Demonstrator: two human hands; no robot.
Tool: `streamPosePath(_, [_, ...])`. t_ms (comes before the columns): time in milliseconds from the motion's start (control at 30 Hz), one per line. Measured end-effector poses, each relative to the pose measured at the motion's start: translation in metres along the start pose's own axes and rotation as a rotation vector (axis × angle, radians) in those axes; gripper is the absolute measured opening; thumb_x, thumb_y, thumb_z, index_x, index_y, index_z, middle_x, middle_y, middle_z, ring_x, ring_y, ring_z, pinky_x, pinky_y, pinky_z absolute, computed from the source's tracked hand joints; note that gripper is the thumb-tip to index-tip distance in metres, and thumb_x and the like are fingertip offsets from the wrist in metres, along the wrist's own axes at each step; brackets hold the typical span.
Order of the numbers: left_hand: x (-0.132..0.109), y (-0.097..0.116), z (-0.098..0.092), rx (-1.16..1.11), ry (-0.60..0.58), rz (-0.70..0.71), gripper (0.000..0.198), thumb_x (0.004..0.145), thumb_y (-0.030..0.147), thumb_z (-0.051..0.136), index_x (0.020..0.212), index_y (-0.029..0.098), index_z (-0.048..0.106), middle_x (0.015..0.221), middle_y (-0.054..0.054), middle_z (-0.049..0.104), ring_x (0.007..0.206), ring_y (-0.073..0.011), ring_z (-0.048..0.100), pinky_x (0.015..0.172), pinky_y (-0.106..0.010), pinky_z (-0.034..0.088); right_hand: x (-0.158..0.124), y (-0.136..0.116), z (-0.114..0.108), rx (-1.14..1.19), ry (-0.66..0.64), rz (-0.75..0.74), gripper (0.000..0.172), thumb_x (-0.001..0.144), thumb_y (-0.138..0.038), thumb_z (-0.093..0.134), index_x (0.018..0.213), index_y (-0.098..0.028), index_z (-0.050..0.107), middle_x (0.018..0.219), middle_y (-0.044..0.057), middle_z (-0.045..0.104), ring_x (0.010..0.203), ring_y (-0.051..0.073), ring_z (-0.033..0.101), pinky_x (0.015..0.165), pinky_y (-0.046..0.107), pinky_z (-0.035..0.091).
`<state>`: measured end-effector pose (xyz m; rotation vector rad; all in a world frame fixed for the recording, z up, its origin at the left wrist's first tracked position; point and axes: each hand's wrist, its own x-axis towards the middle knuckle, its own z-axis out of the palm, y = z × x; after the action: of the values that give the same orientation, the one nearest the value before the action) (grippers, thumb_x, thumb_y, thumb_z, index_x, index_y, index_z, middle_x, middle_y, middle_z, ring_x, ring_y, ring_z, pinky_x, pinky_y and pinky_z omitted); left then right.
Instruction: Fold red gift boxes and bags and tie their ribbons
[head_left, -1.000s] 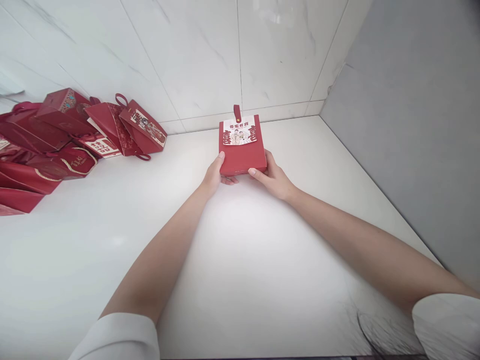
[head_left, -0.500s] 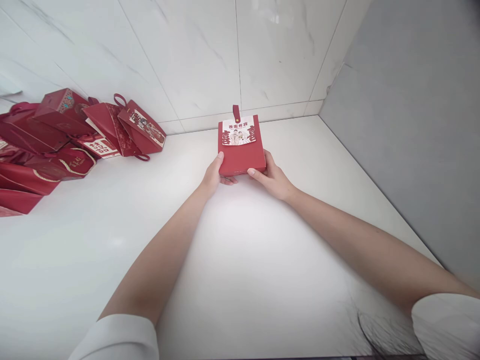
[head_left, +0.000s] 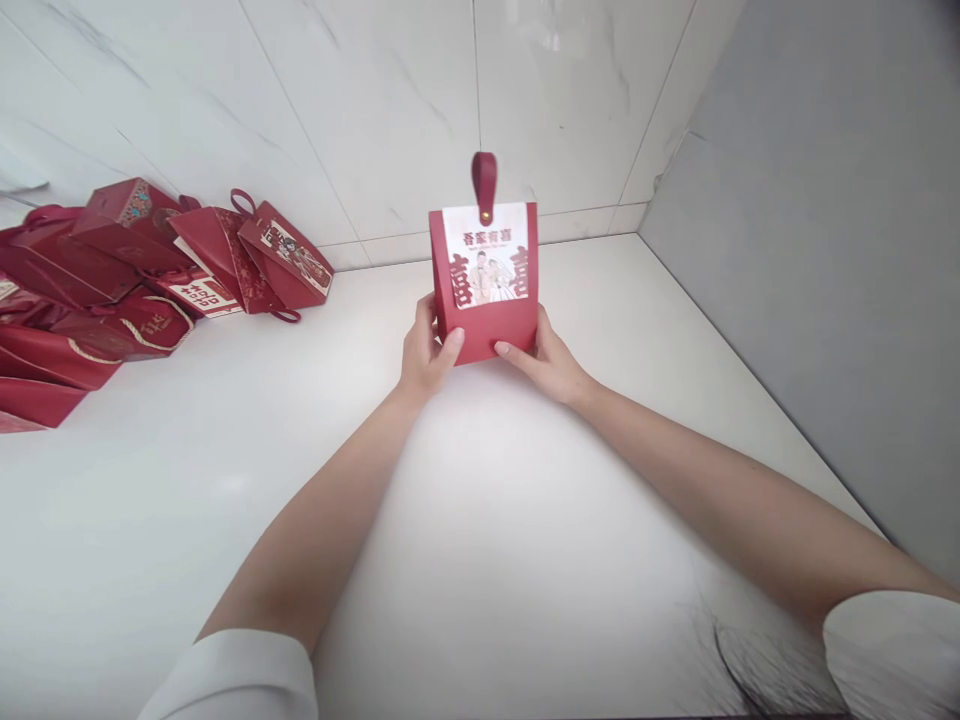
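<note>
A red gift box (head_left: 491,325) with a white printed flap and a red strap loop on top is held upright at the middle of the white table (head_left: 480,520). My left hand (head_left: 431,350) grips its lower left side, thumb on the front face. On the lower right side, my right hand (head_left: 551,360) holds it with the thumb across the front. The fingers behind the box are partly hidden. The flap shows a drawn couple and red characters.
Several red gift boxes and bags (head_left: 150,260) lie piled at the left, some with ribbon or rope handles. A marbled tile wall (head_left: 390,110) stands behind the table, and a grey panel (head_left: 840,230) borders it at the right.
The red box has tipped from leaning back to more upright, its strap now higher in view. My left hand has shifted its hold, its thumb now further onto the front.
</note>
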<state>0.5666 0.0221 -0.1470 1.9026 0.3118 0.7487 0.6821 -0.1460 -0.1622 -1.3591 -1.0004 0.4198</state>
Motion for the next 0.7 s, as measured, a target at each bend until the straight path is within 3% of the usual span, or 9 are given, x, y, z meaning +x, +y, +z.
streamPosePath(133, [-0.003, 0.004, 0.002, 0.079, -0.093, 0.05, 0.083, 0.071, 0.053, 0.075, 0.142, 0.027, 0.041, 0.14, -0.013, 0.054, 0.121, -0.0331, 0.059, 0.073, -0.031, 0.055, 0.003, 0.003, -0.003, 0.043, 0.028, 0.001, 0.077, 0.088, -0.066, 0.059, 0.15, -0.031, 0.03, 0.156, 0.005, 0.044, 0.144, 0.025, 0.043, 0.121, 0.044, 0.038])
streamPosePath(233, [0.0, 0.0, 0.003, 0.074, -0.133, 0.09, 0.081, 0.067, 0.043, 0.079, 0.138, 0.026, 0.044, 0.139, -0.014, 0.052, 0.125, -0.0335, 0.055, 0.088, -0.038, 0.055, 0.004, 0.008, -0.005, 0.067, 0.024, 0.007, 0.078, 0.087, -0.065, 0.061, 0.151, -0.031, 0.031, 0.154, 0.006, 0.046, 0.142, 0.026, 0.045, 0.121, 0.046, 0.038])
streamPosePath(367, [0.004, -0.008, 0.001, 0.07, -0.155, 0.172, 0.075, 0.069, 0.039, 0.077, 0.136, 0.029, 0.046, 0.14, -0.012, 0.051, 0.129, -0.0319, 0.053, 0.107, -0.047, 0.046, 0.003, 0.011, -0.005, 0.05, 0.007, -0.009, 0.096, 0.084, -0.065, 0.064, 0.159, -0.035, 0.012, 0.162, 0.005, 0.034, 0.147, 0.027, 0.038, 0.12, 0.048, 0.038])
streamPosePath(500, [0.007, -0.012, -0.001, 0.127, -0.096, 0.192, 0.078, 0.068, 0.051, 0.078, 0.136, 0.029, 0.048, 0.141, -0.012, 0.049, 0.134, -0.0336, 0.047, 0.112, -0.048, 0.04, -0.001, 0.012, -0.003, -0.076, 0.049, -0.059, 0.104, 0.078, -0.067, 0.071, 0.159, -0.036, 0.013, 0.163, 0.009, 0.027, 0.148, 0.032, 0.034, 0.12, 0.052, 0.036])
streamPosePath(600, [0.007, -0.012, 0.0, 0.139, -0.067, 0.178, 0.082, 0.07, 0.066, 0.073, 0.138, 0.03, 0.047, 0.142, -0.012, 0.047, 0.136, -0.0341, 0.046, 0.113, -0.048, 0.04, -0.002, 0.013, -0.003, -0.163, 0.064, -0.109, 0.099, 0.077, -0.061, 0.075, 0.157, -0.039, 0.02, 0.162, 0.009, 0.026, 0.145, 0.034, 0.036, 0.118, 0.053, 0.038])
streamPosePath(700, [0.007, -0.015, -0.001, 0.168, -0.055, 0.272, 0.088, 0.07, 0.076, 0.067, 0.141, 0.028, 0.046, 0.142, -0.013, 0.046, 0.136, -0.0345, 0.046, 0.113, -0.047, 0.04, -0.003, 0.017, -0.003, -0.196, 0.079, -0.165, 0.094, 0.079, -0.055, 0.076, 0.154, -0.041, 0.022, 0.16, 0.009, 0.026, 0.144, 0.033, 0.038, 0.116, 0.053, 0.04])
